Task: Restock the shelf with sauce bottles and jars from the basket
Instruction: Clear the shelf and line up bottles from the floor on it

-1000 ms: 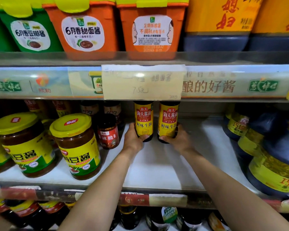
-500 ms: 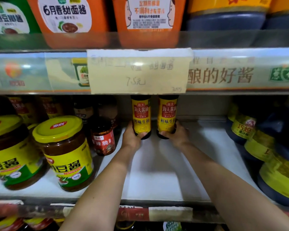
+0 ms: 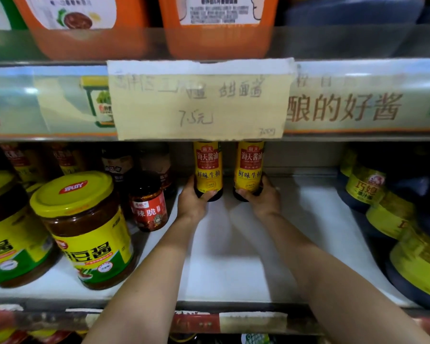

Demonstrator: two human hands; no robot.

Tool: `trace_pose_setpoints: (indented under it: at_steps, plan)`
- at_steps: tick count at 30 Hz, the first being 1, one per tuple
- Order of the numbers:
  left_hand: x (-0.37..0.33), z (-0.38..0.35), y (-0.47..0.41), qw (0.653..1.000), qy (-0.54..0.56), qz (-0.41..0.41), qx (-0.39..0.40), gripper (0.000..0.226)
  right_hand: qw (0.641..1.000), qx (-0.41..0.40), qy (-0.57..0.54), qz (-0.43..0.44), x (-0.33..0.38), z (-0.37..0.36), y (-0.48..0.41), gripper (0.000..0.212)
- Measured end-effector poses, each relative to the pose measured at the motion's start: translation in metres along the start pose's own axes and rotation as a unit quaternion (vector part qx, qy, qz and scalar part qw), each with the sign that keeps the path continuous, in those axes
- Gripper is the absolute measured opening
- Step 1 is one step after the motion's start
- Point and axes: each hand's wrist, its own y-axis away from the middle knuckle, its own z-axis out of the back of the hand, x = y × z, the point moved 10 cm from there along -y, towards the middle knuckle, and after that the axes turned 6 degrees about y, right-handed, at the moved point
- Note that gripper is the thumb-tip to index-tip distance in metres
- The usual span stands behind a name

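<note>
Only the person's two arms show, each uncovered from the lower edge of the view right out to the fingertips. The long, bare left forearm [image 3: 144,281] looks broad close to the camera and narrows steadily to a slim wrist. The long, bare right forearm [image 3: 333,274] has the same tapering shape. The bare left hand [image 3: 193,203] and the bare right hand [image 3: 265,201] look small and compact beyond the wrists, and it is mostly their backs that show. Of the fingers, only the short, rounded left thumb [image 3: 210,193] and the right thumb [image 3: 242,192] can be made out separately. Nails and finer surface detail are too blurred to tell.
</note>
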Motion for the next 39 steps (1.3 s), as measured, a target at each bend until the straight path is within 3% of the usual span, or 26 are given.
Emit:
trace_pose_setpoints:
  at_steps: [15, 25, 31, 34, 36, 39]
  plan:
    - [-0.006, -0.002, 0.003, 0.999, -0.043, -0.006, -0.008, 0.056, 0.999, -0.006, 0.024, -0.026, -0.006, 0.001, -0.004, 0.079]
    - [-0.001, -0.001, 0.012, 0.999, 0.0, 0.034, 0.022, 0.055, 0.999, 0.0, 0.017, -0.038, -0.005, 0.01, 0.013, 0.067]
    - [-0.005, 0.009, 0.051, 0.998, 0.015, 0.056, 0.019, 0.03, 0.996, -0.002, -0.003, -0.091, -0.015, 0.032, 0.063, 0.056]
    - [-0.012, 0.015, 0.072, 0.996, 0.0, 0.085, 0.005, 0.025, 0.985, -0.01, -0.104, -0.141, -0.017, 0.05, 0.091, 0.042]
    - [-0.023, 0.011, 0.086, 0.993, 0.055, 0.105, 0.022, 0.011, 0.985, -0.021, -0.114, -0.131, -0.01, 0.068, 0.108, 0.041]
    - [-0.046, 0.006, 0.108, 0.987, 0.106, 0.11, 0.051, 0.019, 0.99, -0.038, -0.078, -0.109, -0.001, 0.102, 0.134, 0.048]
